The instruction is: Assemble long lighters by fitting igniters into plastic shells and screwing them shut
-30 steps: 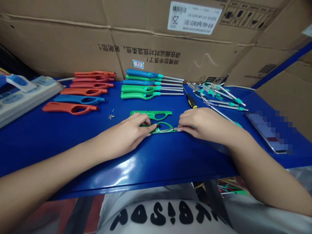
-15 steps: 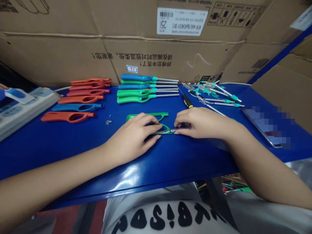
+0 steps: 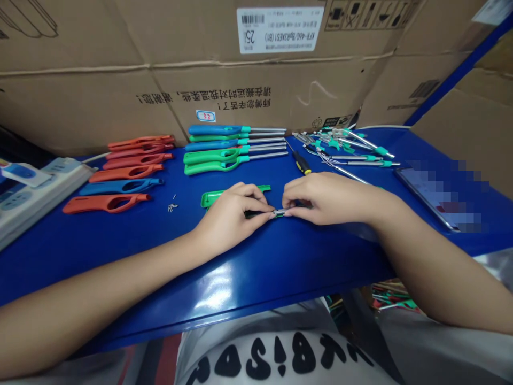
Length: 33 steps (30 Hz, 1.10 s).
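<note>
My left hand (image 3: 240,211) is closed in a pinch on a green lighter shell half, most of which lies under the fingers. My right hand (image 3: 318,199) pinches a thin metal tube part (image 3: 279,212) at the shell's front end; the rest of that part is behind my fingers. The fingertips of both hands are almost touching. Just behind my left hand lies another green shell half (image 3: 209,199), partly covered by it. Small metal pins (image 3: 172,207) sit on the blue table (image 3: 256,267) to the left.
Orange and blue lighter handles (image 3: 108,203) lie in a row at left, beside a white power strip (image 3: 44,187). Lighters with metal tubes (image 3: 216,158), a screwdriver (image 3: 301,163), loose tube-and-wire parts (image 3: 352,144) and a phone (image 3: 425,195) lie farther back. A cardboard wall (image 3: 100,96) stands behind.
My left fingertips have moved right along the green shell to its front end, close to my right fingers, covering the wires and trigger loop. The whole view has shifted slightly.
</note>
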Each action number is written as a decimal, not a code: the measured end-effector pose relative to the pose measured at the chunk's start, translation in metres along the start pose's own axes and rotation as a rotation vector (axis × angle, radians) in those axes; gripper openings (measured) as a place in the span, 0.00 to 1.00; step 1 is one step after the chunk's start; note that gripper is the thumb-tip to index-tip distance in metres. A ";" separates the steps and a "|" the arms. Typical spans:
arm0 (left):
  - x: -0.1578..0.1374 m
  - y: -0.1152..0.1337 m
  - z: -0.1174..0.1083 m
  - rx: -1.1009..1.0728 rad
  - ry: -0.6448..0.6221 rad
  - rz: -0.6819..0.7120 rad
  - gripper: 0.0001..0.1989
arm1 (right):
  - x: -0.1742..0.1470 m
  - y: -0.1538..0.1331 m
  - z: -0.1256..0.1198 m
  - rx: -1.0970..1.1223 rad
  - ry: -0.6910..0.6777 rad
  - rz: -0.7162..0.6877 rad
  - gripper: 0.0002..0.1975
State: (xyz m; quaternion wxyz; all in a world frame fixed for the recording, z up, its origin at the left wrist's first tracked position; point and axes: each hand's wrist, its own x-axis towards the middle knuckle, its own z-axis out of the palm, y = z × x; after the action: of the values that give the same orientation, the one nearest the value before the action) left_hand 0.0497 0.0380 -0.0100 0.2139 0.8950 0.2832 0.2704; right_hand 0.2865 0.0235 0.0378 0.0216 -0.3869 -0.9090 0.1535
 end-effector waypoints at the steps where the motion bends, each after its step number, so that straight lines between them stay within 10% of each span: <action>1: 0.000 -0.001 0.001 -0.030 0.011 -0.013 0.05 | 0.000 0.000 0.000 0.000 0.009 -0.004 0.06; 33: -0.002 -0.003 0.004 -0.128 0.030 -0.021 0.03 | 0.003 0.002 0.004 0.112 -0.018 -0.053 0.07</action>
State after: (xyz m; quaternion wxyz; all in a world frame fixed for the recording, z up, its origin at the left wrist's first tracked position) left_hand 0.0497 0.0384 -0.0152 0.2691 0.8723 0.2778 0.2991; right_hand 0.2855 0.0260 0.0326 0.0390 -0.3594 -0.9092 0.2068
